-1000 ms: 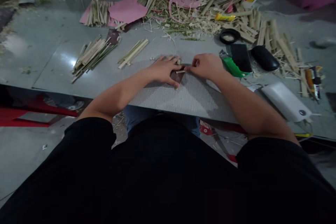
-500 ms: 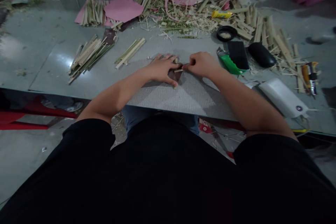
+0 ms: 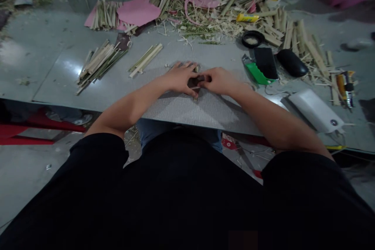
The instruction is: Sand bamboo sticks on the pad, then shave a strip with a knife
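My left hand lies on the worktop with fingers and thumb spread, resting over a small dark brown piece. That piece looks like a scrap of sandpaper, though most of it is covered. Close against it on the right, my right hand is closed in a pinch above the brown piece. A thin pale strip, which looks like bamboo, shows at its fingertips. Left of my hands are a few bamboo strips and a larger bundle of bamboo strips.
Shavings, pink paper and a yellow tube lie along the back. To the right are a black ring, a green packet, a black mouse, a white power bank and a utility knife.
My right hand has shifted slightly left and toward me, its fingers now over the brown piece. Less of the pale strip shows. My left hand has stayed in place.
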### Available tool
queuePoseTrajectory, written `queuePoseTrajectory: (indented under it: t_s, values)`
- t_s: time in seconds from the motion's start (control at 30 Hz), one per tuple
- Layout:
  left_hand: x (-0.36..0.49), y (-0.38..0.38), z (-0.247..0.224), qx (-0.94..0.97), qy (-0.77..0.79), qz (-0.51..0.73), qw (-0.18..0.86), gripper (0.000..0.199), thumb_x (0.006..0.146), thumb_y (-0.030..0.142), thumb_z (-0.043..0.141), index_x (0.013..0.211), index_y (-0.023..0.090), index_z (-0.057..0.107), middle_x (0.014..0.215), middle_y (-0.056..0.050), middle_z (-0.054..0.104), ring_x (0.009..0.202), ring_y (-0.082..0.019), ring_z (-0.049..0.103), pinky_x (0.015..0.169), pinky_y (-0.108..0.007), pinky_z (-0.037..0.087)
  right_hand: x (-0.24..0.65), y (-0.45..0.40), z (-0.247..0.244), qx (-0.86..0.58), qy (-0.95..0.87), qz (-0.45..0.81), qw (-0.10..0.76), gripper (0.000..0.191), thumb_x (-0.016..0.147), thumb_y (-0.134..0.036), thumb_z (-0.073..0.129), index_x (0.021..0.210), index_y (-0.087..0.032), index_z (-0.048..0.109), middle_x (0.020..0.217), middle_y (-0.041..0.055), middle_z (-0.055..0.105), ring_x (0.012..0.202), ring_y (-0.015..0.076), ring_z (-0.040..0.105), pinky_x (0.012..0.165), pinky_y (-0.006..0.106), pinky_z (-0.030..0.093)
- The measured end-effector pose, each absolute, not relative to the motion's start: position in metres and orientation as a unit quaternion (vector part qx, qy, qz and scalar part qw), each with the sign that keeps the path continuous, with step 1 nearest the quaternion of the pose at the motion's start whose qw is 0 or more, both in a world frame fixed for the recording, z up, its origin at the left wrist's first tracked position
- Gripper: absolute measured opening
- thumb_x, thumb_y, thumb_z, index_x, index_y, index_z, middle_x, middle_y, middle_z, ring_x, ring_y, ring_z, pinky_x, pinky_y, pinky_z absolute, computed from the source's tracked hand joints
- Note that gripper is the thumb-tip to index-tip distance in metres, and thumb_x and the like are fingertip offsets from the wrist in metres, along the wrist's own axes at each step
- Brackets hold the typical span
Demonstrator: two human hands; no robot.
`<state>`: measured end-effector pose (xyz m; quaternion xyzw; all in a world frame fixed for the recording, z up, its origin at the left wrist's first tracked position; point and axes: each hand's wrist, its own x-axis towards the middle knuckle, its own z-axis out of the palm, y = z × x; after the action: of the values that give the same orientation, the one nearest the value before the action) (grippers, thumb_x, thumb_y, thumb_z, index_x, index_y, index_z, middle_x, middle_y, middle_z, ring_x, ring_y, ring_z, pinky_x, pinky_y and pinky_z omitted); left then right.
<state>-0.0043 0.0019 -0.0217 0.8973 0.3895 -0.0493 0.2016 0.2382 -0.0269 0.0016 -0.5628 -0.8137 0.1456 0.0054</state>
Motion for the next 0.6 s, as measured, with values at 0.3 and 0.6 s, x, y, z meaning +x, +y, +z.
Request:
queuePoseTrajectory:
  t_s: [0.3,0.6]
  values:
    - [-0.004,0.003,-0.025,0.898,0.391,-0.038,0.197,0.119,0.085,0.089,0.090,0.187,0.041,0.052,0.206,-0.008,0.020,0.190,-0.053,0.014,0.152,-0.072,0.006,0.237,-0.027,0.003,-0.577,-0.803,0.145,0.019,0.021,0.104,-0.043,0.078,0.092,-0.026,0.076,0.093,0.0110,0.081,0.086,0.0298,0.070,0.073,0.041,0.041]
    - [-0.004,0.000,-0.022,0.902,0.389,-0.036,0.187,0.120,0.086,0.092,0.087,0.187,0.039,0.052,0.206,-0.009,0.023,0.189,-0.054,0.015,0.152,-0.073,0.009,0.238,-0.026,0.007,-0.612,-0.778,0.140,0.015,0.027,0.108,-0.043,0.079,0.089,-0.025,0.075,0.095,0.0120,0.081,0.090,0.0305,0.071,0.075,0.042,0.043]
